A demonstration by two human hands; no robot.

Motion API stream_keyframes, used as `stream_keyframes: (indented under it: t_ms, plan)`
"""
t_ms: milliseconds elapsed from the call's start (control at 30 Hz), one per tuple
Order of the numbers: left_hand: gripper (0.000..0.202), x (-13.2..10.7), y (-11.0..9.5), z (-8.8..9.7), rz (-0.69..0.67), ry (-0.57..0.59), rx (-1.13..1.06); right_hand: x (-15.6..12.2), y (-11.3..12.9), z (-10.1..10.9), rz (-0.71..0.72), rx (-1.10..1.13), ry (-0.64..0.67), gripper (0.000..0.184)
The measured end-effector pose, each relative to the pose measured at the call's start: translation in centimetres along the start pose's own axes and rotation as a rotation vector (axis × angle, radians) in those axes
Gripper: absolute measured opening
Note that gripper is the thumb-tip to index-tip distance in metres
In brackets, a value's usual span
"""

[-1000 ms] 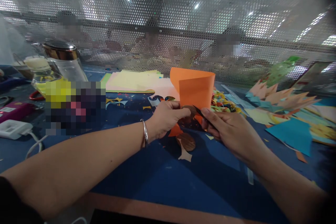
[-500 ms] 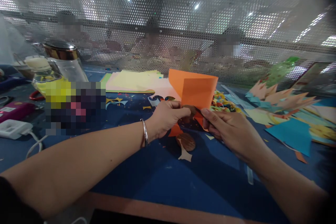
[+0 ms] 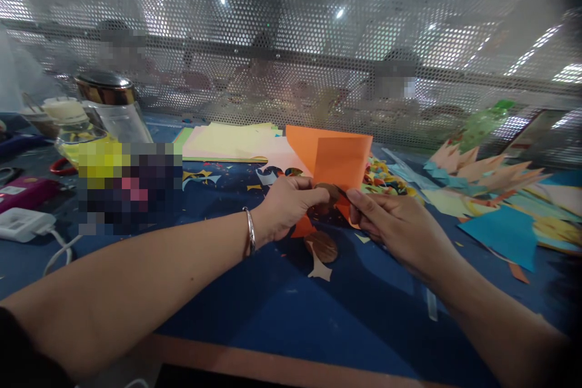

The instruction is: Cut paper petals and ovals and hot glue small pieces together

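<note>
My left hand [image 3: 294, 201] is closed, thumb and fingers pinching a sheet of orange paper [image 3: 342, 160] together with a brown round disc [image 3: 324, 195]. The paper stands up and bends over above both hands. My right hand [image 3: 379, 213] is closed in a pinch at the paper's right side, close to the disc. A thin dark sliver shows at its thumb tip; what it is cannot be made out. Below the hands, another brown disc [image 3: 322, 247] lies on the blue table, partly under a pale paper offcut [image 3: 321, 268].
A stack of coloured paper [image 3: 222, 144] lies behind my left hand. Several paper scraps [image 3: 391, 179] are heaped behind my right hand. Pointed paper pieces [image 3: 482, 167] and blue paper [image 3: 502, 233] lie right. A jar [image 3: 113, 106] and white adapter [image 3: 27, 224] stand left; a perforated screen [image 3: 291, 73] rises behind.
The orange paper has shifted slightly left and down, its right part turning a little. Both hands keep nearly the same place and their pinch.
</note>
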State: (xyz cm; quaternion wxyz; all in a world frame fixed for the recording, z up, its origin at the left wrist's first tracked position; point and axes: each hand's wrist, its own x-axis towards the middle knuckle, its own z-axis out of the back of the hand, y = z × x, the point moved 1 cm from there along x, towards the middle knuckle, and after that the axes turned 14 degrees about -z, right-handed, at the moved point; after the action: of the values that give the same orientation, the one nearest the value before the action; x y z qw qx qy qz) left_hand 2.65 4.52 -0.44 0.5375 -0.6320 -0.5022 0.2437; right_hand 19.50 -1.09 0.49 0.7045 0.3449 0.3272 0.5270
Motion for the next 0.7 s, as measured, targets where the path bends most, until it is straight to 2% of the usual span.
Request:
stream_keyframes:
  t_ms: [700]
  plan:
    - [0.013, -0.01, -0.05, 0.08, -0.044, 0.019, 0.012, 0.03, 0.26, 0.39, 0.101, -0.079, -0.025, 0.065]
